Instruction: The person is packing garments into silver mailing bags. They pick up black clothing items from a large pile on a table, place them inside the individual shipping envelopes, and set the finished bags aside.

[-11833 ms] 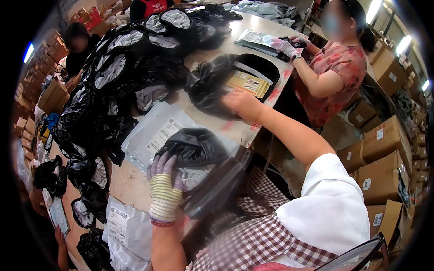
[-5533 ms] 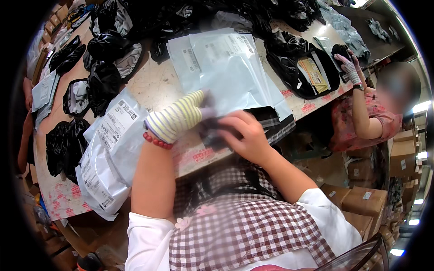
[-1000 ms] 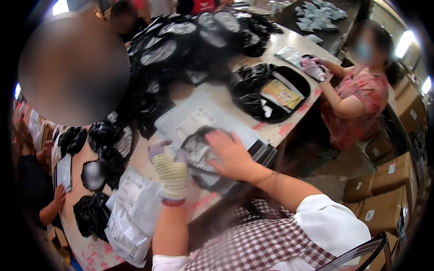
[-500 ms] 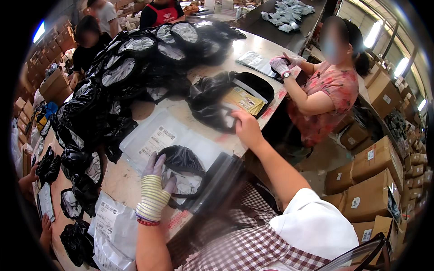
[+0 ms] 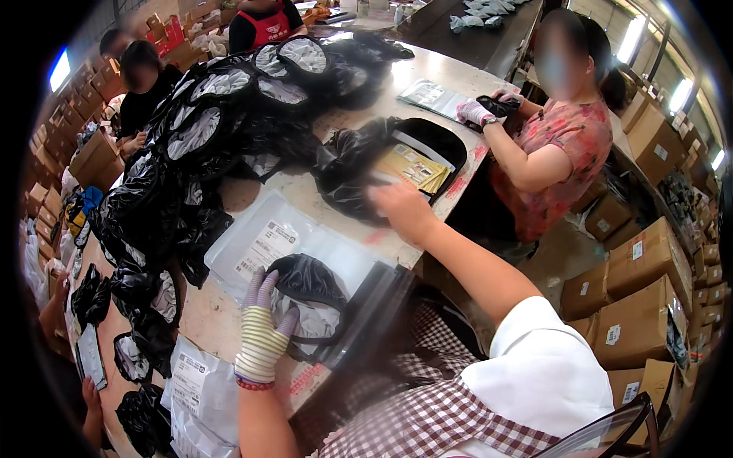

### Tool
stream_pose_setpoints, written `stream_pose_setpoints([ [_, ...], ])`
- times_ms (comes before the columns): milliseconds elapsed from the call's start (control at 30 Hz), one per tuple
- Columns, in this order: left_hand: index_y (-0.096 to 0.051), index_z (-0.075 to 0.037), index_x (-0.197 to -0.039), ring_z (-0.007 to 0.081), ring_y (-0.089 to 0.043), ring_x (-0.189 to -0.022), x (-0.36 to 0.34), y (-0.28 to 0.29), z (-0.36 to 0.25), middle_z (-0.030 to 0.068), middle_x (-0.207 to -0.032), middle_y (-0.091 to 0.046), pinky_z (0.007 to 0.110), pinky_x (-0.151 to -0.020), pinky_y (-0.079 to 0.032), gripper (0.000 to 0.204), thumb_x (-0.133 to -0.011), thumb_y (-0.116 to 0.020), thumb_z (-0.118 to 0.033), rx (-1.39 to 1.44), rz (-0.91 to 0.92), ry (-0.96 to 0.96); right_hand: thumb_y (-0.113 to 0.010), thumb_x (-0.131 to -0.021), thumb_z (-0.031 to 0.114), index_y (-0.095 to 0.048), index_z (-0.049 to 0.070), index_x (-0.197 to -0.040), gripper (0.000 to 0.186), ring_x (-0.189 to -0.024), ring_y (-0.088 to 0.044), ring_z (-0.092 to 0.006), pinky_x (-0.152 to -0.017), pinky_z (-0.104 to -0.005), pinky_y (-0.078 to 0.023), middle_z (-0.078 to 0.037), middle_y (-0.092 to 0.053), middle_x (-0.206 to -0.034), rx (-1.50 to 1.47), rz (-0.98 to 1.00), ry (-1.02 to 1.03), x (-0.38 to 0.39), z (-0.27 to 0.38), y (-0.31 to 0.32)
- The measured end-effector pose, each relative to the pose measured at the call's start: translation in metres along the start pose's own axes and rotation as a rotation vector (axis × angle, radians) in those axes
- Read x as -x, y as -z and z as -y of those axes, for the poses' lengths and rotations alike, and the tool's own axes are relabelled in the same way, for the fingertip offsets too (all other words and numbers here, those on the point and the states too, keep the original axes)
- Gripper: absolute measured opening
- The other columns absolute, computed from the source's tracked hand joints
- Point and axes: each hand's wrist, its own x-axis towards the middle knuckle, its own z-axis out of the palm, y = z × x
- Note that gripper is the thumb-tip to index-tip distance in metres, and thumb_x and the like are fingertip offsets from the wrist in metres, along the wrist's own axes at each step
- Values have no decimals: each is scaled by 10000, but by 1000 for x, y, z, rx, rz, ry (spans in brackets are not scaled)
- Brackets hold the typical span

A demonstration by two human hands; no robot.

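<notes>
My left hand (image 5: 263, 332), in a striped glove, lies at the left edge of a black elastic-rimmed cover (image 5: 309, 278) with a white lining. Its fingers are stretched out and apart. Under the cover is a stack of clear plastic mailing bags (image 5: 233, 248) with printed labels and a dark strip along the near right side. My bare right hand (image 5: 405, 210) is blurred by motion, beside a stack of yellow printed cards (image 5: 412, 166). The cards lie in a black open-topped holder (image 5: 447, 141). Left of them sits a crumpled black cover (image 5: 343, 164); what the right fingers hold cannot be made out.
A large heap of black covers with white linings (image 5: 198, 130) fills the far left of the table (image 5: 229, 313). More labelled bags (image 5: 195, 389) lie at near left. A co-worker (image 5: 550, 137) at right holds a black item in gloved hands. Cardboard boxes (image 5: 637, 313) stand at right.
My right hand has shifted slightly left and down from the cards and is now blurred. My left hand stays at the cover. The co-worker's hands have turned the black item.
</notes>
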Motion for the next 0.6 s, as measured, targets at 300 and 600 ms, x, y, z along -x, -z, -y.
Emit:
stream_pose_setpoints([
  [300, -502, -55, -1521, 472, -466, -1428, -3, -3, 4, 281, -1596, -415, 485, -1195, -405, 734, -822, -724, -52, 31, 14, 0, -642, -823, 108, -650, 59, -921, 110, -863, -664, -279, -830, -386, -528, -72, -659, -839, 129, 41, 101, 19, 0, 17],
  [600, -495, -74, -1534, 469, -456, -1439, -1, -2, 2, 269, -1601, -416, 492, -1197, -402, 739, -835, -734, -61, 17, 20, 10, -617, -871, 15, -653, 41, -1151, 283, -932, -726, -346, -851, -433, -590, -135, -744, -1036, -73, -36, -68, 10, -27, 80],
])
